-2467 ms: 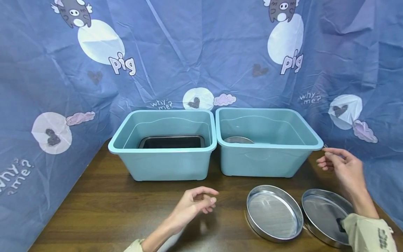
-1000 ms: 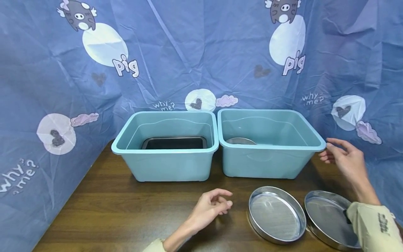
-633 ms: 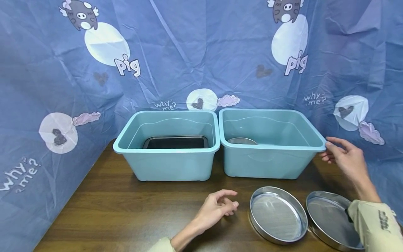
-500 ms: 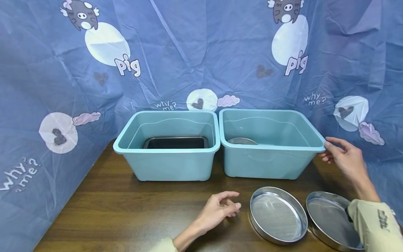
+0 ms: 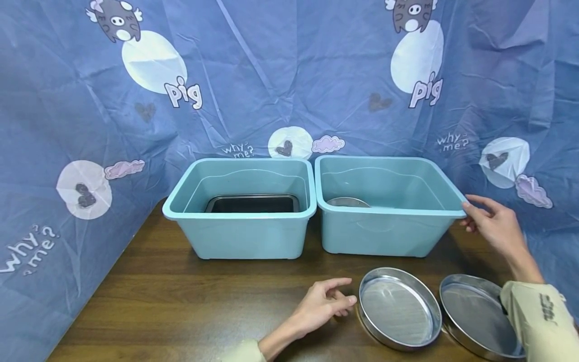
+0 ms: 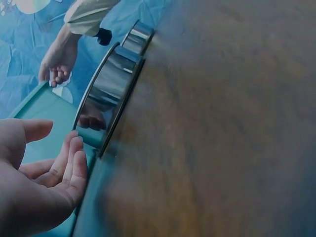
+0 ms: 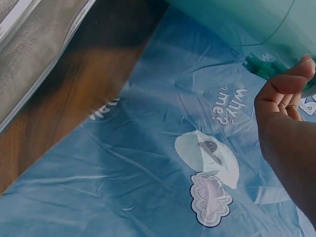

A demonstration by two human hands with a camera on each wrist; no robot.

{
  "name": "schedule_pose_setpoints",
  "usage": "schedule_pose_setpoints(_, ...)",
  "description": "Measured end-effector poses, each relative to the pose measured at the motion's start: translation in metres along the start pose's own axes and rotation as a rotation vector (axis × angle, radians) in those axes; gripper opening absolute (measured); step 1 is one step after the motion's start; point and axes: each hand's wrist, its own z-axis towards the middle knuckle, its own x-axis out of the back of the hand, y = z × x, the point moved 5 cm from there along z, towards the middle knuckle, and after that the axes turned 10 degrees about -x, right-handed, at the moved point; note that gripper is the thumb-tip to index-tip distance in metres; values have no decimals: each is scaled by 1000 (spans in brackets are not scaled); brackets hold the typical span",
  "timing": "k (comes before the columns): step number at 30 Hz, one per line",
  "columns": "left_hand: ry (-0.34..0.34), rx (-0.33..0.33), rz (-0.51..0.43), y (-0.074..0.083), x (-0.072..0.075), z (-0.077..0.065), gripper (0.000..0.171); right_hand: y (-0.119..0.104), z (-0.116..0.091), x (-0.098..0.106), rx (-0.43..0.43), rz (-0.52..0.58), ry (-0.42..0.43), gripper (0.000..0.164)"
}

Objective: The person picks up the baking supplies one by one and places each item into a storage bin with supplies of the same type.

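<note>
My left hand (image 5: 318, 307) hovers over the table just left of a round metal sieve (image 5: 398, 309), fingers loosely bent with nothing between them. In the left wrist view, its fingertips are right at the sieve's shiny side wall (image 6: 109, 79). A second sieve (image 5: 475, 314) lies to the right, partly hidden under my right sleeve. At the right corner of the right light-blue plastic tub (image 5: 380, 234), my right hand (image 5: 495, 223) pinches the rim, thumb on top and fingers beneath. The right wrist view shows this hand (image 7: 286, 98) curled at the tub's edge.
A left light-blue tub (image 5: 244, 239) stands against the right one, with a dark rectangular pan (image 5: 253, 204) inside. Another round metal rim (image 5: 348, 202) shows inside the right tub. Behind hangs a blue printed cloth (image 5: 253, 75); the wooden table (image 5: 181, 301) extends leftward.
My left hand has moved right across the table, up to the nearer sieve. My right hand has come up onto the right tub's corner rim. The tubs and sieves stay put.
</note>
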Motion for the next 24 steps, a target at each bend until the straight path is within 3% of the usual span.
schedule_pose_setpoints(7,1,23,-5,-4,-6,0,49,3,2,-1,11,3,12,12)
schedule_pose_setpoints(12,3,30,-6,-5,-11,2,50,1,1,-1,15,-48,35,34)
schedule_pose_setpoints(17,9,17,-42,-4,-16,3,49,0,1,-2,22,-59,36,42)
schedule_pose_setpoints(24,19,-8,-74,-3,-22,5,49,0,1,-3,19,37,29,18)
